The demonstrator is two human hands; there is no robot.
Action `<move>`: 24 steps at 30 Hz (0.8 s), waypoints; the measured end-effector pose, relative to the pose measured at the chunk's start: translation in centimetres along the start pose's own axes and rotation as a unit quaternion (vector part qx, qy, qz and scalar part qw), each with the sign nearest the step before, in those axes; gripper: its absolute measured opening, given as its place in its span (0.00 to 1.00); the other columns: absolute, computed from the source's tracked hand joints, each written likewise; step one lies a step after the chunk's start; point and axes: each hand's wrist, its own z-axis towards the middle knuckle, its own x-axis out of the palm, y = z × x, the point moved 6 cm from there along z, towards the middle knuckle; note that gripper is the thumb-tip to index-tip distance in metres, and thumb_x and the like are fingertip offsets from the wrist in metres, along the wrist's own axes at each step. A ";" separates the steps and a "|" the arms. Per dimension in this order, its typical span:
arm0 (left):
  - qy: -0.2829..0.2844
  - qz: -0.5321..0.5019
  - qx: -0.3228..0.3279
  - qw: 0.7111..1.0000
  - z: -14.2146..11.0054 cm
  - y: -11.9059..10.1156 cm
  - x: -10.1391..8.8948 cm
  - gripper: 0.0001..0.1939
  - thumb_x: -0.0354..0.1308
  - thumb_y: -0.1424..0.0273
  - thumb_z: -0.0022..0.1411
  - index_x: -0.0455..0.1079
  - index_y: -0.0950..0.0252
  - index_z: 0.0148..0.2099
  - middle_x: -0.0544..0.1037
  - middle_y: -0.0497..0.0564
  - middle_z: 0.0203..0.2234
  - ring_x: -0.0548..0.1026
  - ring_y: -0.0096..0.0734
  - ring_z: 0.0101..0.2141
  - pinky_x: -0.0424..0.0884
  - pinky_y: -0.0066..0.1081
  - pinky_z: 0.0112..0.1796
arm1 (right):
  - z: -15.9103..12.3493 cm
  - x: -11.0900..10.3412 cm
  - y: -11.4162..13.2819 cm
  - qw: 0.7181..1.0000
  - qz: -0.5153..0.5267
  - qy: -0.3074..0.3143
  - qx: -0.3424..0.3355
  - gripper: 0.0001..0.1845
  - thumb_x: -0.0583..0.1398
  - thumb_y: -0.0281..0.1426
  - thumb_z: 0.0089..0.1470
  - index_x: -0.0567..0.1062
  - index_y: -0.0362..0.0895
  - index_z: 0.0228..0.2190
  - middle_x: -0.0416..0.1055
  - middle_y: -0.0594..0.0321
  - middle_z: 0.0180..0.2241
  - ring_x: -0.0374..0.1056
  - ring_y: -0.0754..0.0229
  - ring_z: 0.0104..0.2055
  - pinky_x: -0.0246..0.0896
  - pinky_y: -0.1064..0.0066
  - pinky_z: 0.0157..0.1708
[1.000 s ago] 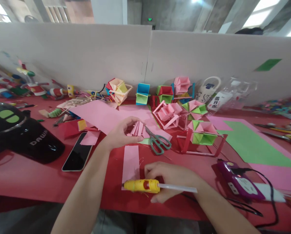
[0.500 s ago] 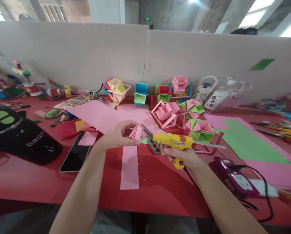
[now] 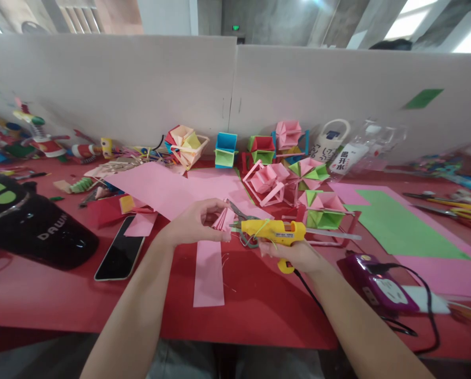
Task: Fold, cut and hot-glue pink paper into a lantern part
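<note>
- Our left hand pinches one folded pink paper fan above the desk.
- Our right hand grips one yellow glue gun, nozzle at the fan.

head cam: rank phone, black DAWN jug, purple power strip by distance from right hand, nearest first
From the right hand, which holds the glue gun:
1. Purple power strip, just to its right.
2. Phone, to the left, past the left hand.
3. Black DAWN jug, far left.

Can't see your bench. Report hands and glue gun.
Left hand pinching folded pink paper fan. Right hand gripping yellow plastic glue gun, nozzle at fan. Scissors underneath.
</note>
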 end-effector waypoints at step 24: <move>0.003 0.001 0.000 1.000 0.0 0.1 -0.1 0.30 0.74 0.66 0.45 0.71 0.63 0.51 0.76 0.54 0.42 0.75 0.37 0.43 0.70 0.32 0.40 | -0.2 -0.1 -0.8 0.999 -0.037 -0.014 0.035 0.17 0.66 0.42 0.49 0.79 0.46 0.39 0.74 0.62 0.31 0.69 0.59 0.33 0.69 0.67 0.34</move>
